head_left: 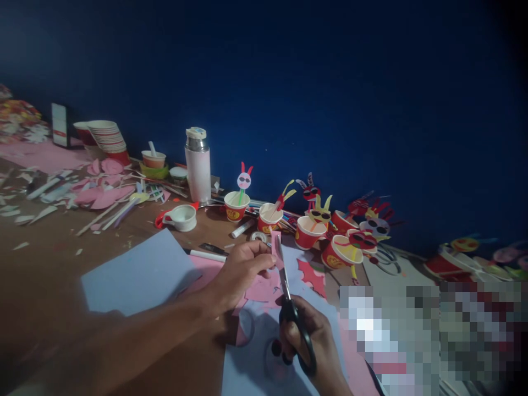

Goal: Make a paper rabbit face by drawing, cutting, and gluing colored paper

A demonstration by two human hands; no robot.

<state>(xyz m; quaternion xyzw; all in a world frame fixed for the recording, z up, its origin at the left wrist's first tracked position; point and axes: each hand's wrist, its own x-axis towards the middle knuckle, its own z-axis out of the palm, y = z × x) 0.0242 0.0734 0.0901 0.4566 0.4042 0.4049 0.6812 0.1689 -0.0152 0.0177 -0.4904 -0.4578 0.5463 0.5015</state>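
My left hand (pixel 243 268) pinches a narrow pink paper strip (pixel 276 245) near its lower end, and the strip stands upright. In my right hand (pixel 315 335) are black-handled scissors (pixel 284 278), pointing up, with their blades along the right edge of the strip. Whether the blades touch the paper is hard to tell. Below the hands lie pink paper pieces (pixel 262 291) on pale blue sheets (pixel 247 374). A red cut-out (pixel 312 278) rests just right of the scissors.
Red paper cups (pixel 309 234) with paper-faced figures line the back. A white bottle (pixel 198 170) stands behind a white cup (pixel 181 218) with a red handle. Further left are stacked cups (pixel 108 137), pink scraps (pixel 103 195) and a phone (pixel 60 125). A pale blue sheet (pixel 136 275) lies left.
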